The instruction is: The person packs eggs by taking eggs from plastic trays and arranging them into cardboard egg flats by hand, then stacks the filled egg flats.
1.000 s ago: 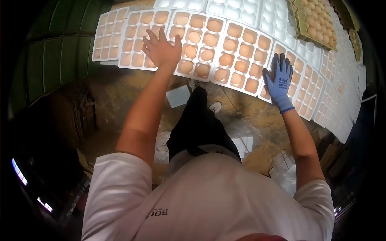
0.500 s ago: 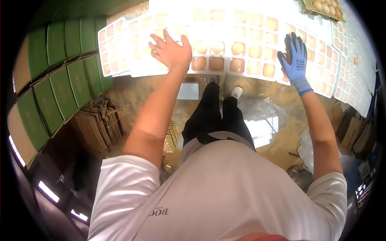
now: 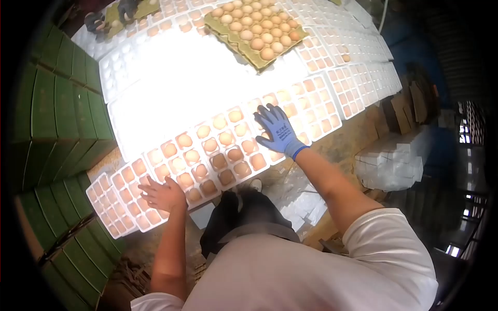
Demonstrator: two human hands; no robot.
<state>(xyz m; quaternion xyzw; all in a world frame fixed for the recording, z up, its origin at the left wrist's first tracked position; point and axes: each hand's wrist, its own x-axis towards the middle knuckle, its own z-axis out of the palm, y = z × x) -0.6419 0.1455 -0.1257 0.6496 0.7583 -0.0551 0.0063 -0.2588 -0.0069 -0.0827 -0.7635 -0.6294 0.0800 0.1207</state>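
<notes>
My bare left hand (image 3: 163, 196) is spread palm down over a white egg tray (image 3: 150, 216) near the left end of the front row. My right hand (image 3: 277, 130), in a blue glove with dark fingertips, lies with fingers apart over another filled white tray (image 3: 276, 157). Between my hands, brown eggs (image 3: 192, 156) sit in the compartments of white trays. Neither hand holds anything that I can see. Beyond them, a yellowish pulp tray (image 3: 255, 62) full of brown eggs rests on the white trays.
Green boxes (image 3: 78, 111) are stacked at the left. At the upper left, a person's dark-gloved hands (image 3: 127, 10) are near another pulp tray. More white trays (image 3: 350, 108) extend right. Clear plastic wrapping (image 3: 389, 165) and cardboard pieces (image 3: 402, 113) lie at the right.
The view has turned and shifted, bringing the pulp egg tray to the upper middle and the other person's hands into sight. Both my hands remain spread over the trays.
</notes>
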